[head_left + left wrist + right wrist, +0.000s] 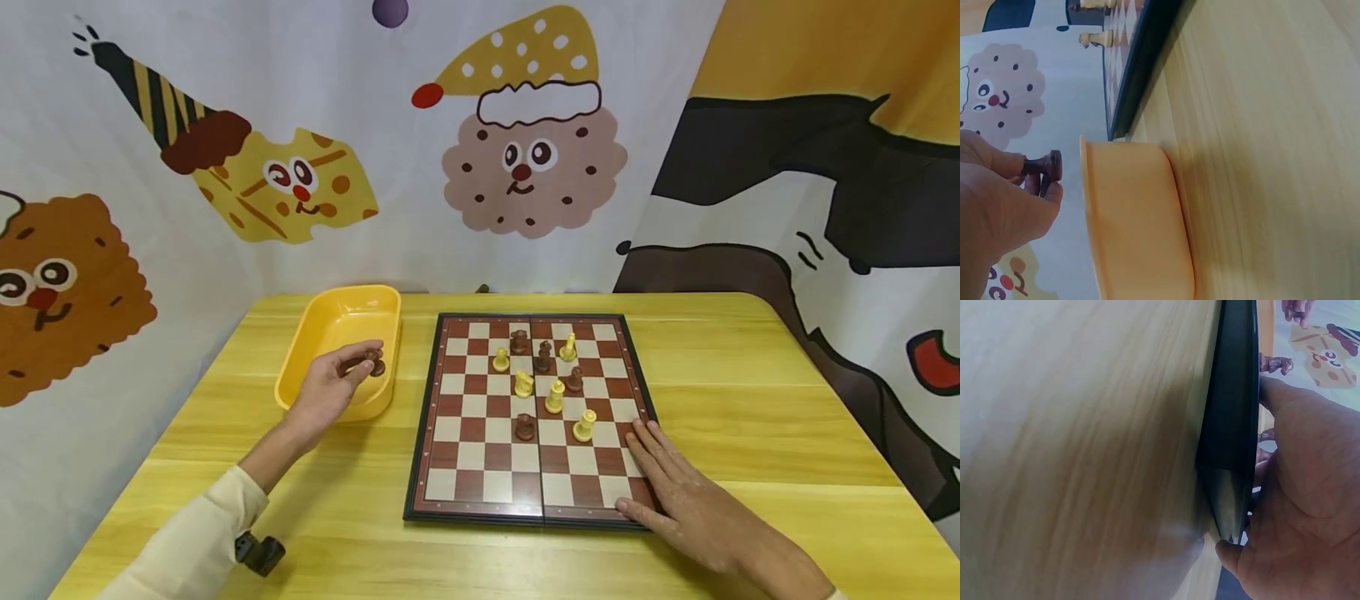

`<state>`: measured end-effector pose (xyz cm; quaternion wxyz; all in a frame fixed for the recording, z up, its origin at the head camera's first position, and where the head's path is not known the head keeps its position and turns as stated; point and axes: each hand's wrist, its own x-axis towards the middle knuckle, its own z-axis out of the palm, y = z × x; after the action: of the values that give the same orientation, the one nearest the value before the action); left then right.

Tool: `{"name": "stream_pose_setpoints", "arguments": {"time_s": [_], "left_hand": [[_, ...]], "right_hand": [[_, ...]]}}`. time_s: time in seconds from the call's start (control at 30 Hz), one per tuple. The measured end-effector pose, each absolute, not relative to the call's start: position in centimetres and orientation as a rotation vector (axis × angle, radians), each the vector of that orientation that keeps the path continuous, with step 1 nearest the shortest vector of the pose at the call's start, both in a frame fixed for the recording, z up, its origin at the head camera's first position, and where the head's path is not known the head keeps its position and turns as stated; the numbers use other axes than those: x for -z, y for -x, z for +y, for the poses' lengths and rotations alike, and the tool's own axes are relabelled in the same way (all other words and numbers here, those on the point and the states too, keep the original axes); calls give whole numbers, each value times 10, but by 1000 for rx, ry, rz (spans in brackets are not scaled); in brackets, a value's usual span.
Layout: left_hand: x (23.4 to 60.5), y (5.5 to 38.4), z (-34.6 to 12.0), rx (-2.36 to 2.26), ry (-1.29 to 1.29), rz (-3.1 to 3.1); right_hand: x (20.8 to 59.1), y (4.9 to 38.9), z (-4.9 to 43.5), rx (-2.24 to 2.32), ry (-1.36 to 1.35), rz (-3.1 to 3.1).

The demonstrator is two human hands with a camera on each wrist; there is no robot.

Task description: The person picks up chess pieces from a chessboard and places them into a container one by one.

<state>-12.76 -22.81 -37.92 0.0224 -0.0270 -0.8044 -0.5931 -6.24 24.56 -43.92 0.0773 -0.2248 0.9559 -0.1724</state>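
My left hand (330, 385) pinches a dark brown chess piece (377, 364) above the yellow tray (282, 385). In the left wrist view the chess piece (1044, 165) lies tilted sideways between thumb and fingers, its round base sticking out; its top is hidden. My right hand (693, 500) rests on the near right corner of the chessboard (471, 454), fingers spread along its right edge. In the right wrist view the hand (1316, 481) touches the board's dark side (1232, 394). Several cream pieces (554, 397) and brown pieces (525, 427) stand around the board's middle.
The board lies on a yellow wood-grain table (757, 417), right of the tray. A curtain with cartoon prints (517, 258) hangs behind the table's far edge. A small black device (259, 553) sits at the left sleeve.
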Motion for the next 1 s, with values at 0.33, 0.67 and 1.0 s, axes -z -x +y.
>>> {"name": "stream_pose_setpoints", "arguments": {"time_s": [0.33,0.67,1.0], "left_hand": [[378,124,-230,1889,53,-2429],[386,125,-215,1972,279,-2242],[389,122,-178,2139,413,-2324]], "right_hand": [[437,62,248,499,692,2893],[431,67,245,450,692,2869],[433,64,244,446,719,2868]]}}
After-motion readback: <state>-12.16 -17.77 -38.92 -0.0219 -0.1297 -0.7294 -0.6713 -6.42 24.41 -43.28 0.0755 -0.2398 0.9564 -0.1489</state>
